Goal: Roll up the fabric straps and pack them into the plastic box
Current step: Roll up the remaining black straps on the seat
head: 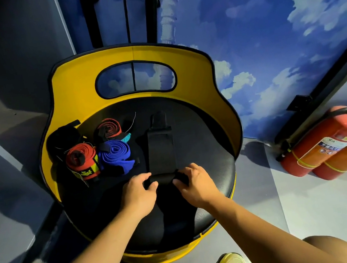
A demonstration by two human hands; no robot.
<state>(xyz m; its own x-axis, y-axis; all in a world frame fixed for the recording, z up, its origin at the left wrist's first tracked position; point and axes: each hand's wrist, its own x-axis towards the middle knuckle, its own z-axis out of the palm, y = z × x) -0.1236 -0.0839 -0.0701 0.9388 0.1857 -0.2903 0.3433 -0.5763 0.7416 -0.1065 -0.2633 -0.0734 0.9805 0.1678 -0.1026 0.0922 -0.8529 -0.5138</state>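
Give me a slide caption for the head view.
Both hands, left hand and right hand, roll a black strap on a yellow-backed seat beside finished rolls.

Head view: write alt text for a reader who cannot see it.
Left hand and right hand roll the near end of a black strap on a black seat. Rolled red and blue straps lie to the left.

We face a sky-painted corner.
We see a cloud-mural wall [276,20], yellow chair [131,53], grey floor [320,209] and two red extinguishers [322,142].
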